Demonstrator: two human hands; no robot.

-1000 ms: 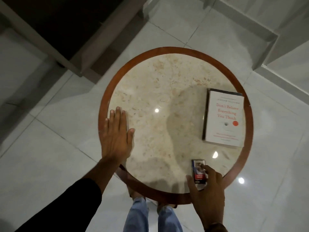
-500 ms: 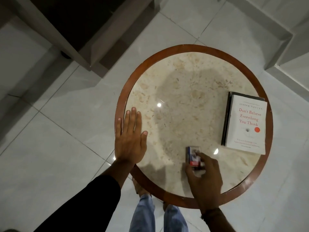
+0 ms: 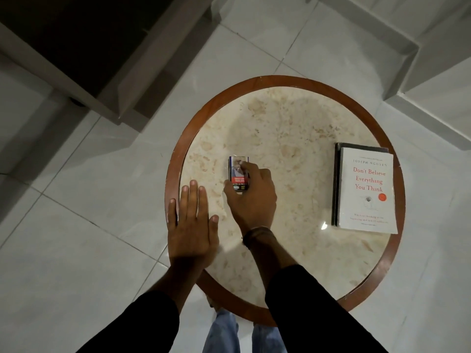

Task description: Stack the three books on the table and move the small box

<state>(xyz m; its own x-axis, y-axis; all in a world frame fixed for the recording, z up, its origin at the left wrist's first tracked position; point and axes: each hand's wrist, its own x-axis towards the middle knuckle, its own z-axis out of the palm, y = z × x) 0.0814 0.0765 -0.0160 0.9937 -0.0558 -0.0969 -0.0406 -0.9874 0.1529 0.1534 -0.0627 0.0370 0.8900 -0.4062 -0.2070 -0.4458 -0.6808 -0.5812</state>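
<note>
Round marble surface over white tile floor. My right hand grasps the box, left of centre. My left hand lies flat, released. Stacked books sit at right.

A stack of books lies flat at the right side of the round table, a white paperback titled "Don't Believe Everything You Think" on top, dark covers showing beneath along its left and far edges. A small box, red-labelled, sits left of centre, well apart from the stack.
</note>
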